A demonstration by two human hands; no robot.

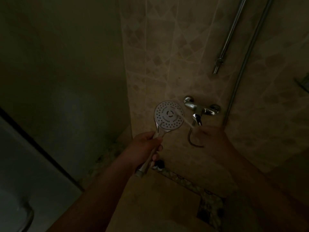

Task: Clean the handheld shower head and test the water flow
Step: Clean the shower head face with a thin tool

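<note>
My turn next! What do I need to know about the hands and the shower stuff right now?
Left hand: grips the shower head by its handle, face turned toward you.
Right hand: blurred, holds a thin white tool whose tip is at the face. I cannot tell what tool it is.
Tap is on the tiled wall just behind; the hose loops below it.
Done: head is in hand, cleaning appears under way.
Left: finish cleaning, then test the water; no water shows.

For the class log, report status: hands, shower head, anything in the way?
Left hand grips shower head by its handle, face toward camera. Right hand blurred, holding thin white tool across the face. No water visible. Nothing blocking.
</note>
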